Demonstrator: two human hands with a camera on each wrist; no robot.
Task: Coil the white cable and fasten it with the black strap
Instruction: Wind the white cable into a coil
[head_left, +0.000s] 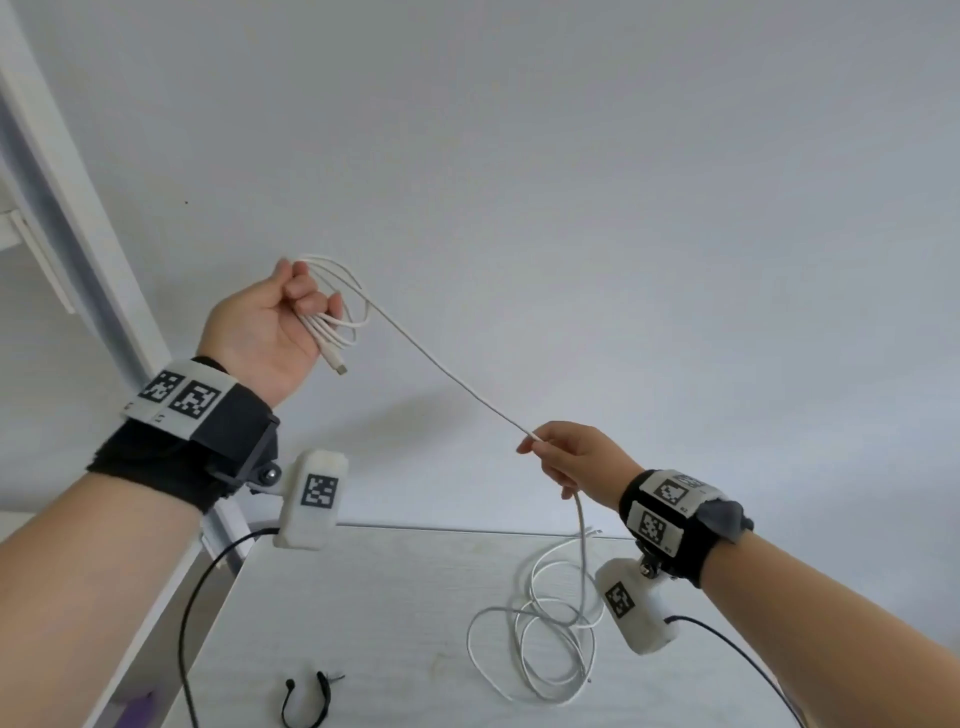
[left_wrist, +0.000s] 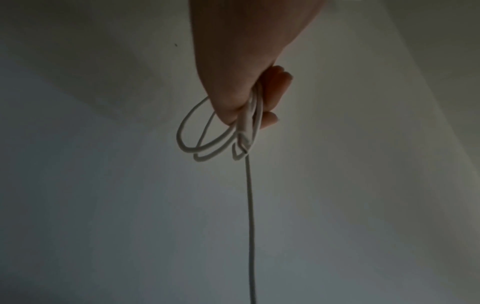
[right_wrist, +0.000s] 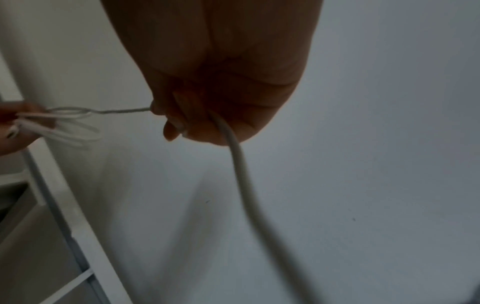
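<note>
A plain indoor recording corner, more test bench than lived-in room: a bare pale-grey wall (head_left: 571, 156) rises behind a white tabletop (head_left: 389, 597), with a white metal frame (head_left: 78, 218) slanting up at the tabletop's left edge. Both wrists above the tabletop wear black bands with printed square markers (head_left: 182, 397) and small white cameras (head_left: 310, 499) trailing black leads.

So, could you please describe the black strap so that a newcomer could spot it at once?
Start at the white table below both raised hands. Near its front edge, left of the loose loops of white cable, lies the black strap, curled into an open U. It is the only dark, short piece there, and no hand touches it.
</note>
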